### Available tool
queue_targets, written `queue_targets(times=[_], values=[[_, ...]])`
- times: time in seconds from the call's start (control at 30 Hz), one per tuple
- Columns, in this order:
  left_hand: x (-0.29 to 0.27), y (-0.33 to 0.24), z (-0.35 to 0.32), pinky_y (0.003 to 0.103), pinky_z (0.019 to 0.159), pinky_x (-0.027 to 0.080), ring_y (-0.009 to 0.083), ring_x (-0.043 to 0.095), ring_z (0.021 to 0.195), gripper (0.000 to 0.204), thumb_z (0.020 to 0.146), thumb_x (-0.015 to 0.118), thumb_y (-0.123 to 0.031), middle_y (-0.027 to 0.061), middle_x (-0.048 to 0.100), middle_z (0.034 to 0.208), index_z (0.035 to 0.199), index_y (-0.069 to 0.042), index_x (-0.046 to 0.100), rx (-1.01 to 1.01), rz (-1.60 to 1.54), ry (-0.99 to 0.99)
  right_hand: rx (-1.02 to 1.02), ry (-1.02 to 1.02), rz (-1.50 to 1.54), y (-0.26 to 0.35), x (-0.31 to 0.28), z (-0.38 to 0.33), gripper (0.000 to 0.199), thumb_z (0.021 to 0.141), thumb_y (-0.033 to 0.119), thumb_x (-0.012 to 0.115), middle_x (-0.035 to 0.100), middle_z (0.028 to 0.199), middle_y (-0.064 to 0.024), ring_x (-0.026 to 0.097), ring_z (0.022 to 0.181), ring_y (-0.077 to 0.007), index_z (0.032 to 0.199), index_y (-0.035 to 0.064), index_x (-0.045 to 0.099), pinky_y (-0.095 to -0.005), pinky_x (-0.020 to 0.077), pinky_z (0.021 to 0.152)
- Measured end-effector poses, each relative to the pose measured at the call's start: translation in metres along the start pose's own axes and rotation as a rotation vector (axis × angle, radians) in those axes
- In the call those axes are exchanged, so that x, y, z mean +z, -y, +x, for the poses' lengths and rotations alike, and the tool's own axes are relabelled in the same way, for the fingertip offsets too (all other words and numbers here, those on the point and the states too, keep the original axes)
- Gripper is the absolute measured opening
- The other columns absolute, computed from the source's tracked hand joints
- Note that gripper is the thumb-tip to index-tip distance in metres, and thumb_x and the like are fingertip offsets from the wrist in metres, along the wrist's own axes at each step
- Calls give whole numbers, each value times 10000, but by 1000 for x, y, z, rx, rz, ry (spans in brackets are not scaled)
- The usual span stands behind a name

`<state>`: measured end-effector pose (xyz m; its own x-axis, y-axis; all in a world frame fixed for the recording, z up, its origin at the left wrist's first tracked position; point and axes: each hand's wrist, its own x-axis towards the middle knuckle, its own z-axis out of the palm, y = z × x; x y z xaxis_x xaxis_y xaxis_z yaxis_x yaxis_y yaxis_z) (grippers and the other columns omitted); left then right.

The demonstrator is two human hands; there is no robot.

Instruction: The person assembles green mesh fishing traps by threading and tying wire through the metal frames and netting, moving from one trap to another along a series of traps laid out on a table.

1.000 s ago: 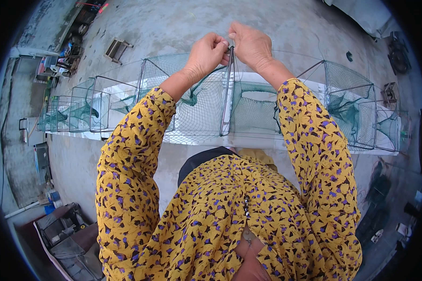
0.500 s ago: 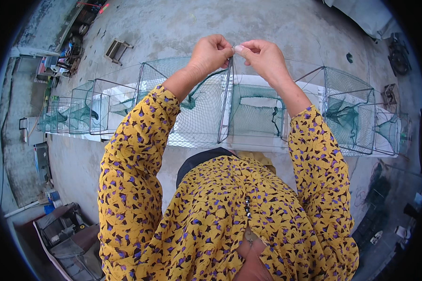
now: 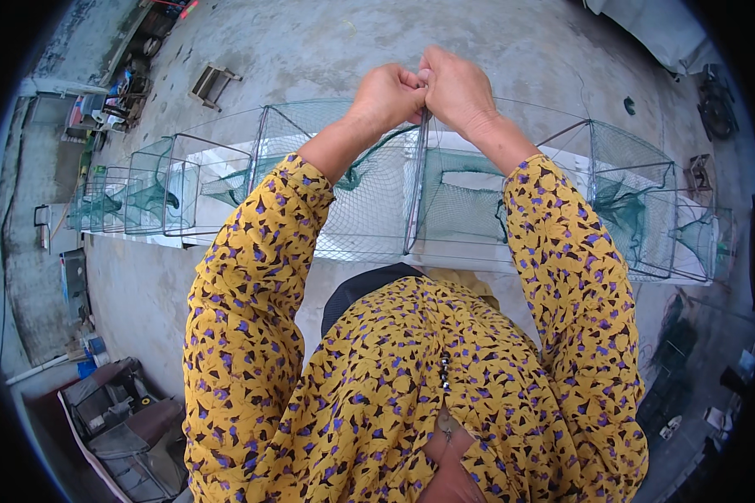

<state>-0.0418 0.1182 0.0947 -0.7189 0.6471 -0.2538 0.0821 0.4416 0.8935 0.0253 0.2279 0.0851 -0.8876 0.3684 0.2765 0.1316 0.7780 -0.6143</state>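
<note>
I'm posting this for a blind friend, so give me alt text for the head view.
A left hand and right hand in yellow sleeves meet at the top of a dark frame of a long green net. Beyond it, a stool is on the concrete floor.

A green, dark-framed mesh net (image 3: 416, 184) stretches lengthwise over a white surface (image 3: 566, 163).

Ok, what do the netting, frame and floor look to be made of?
Netting: probably synthetic cord, matte green; fine, even open mesh.
Frame: likely metal rod, dark and dull; thin, straight, crisp corners.
Floor: apparently concrete, matte grey; blotchy stains.
</note>
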Motion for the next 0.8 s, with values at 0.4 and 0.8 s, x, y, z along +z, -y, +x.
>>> queue_targets(times=[0.4, 0.8], values=[[11, -6, 8, 239, 490, 492, 123, 598, 559, 95, 737, 628, -61, 43, 598, 650, 786, 8, 583, -93, -76, -58, -5, -26, 45, -7, -9, 5, 82, 797, 114, 529, 600, 727, -146, 577, 750, -321, 838, 44, 536, -390, 442, 643], [-17, -33, 20, 213, 580, 497, 77, 568, 641, 28, 879, 482, -66, 10, 539, 771, 888, -40, 480, 335, 541, 582, 532, -247, 604, 0, 7, -50, 135, 814, 151, 558, 602, 722, -97, 587, 680, -235, 856, 22, 559, -358, 444, 617]])
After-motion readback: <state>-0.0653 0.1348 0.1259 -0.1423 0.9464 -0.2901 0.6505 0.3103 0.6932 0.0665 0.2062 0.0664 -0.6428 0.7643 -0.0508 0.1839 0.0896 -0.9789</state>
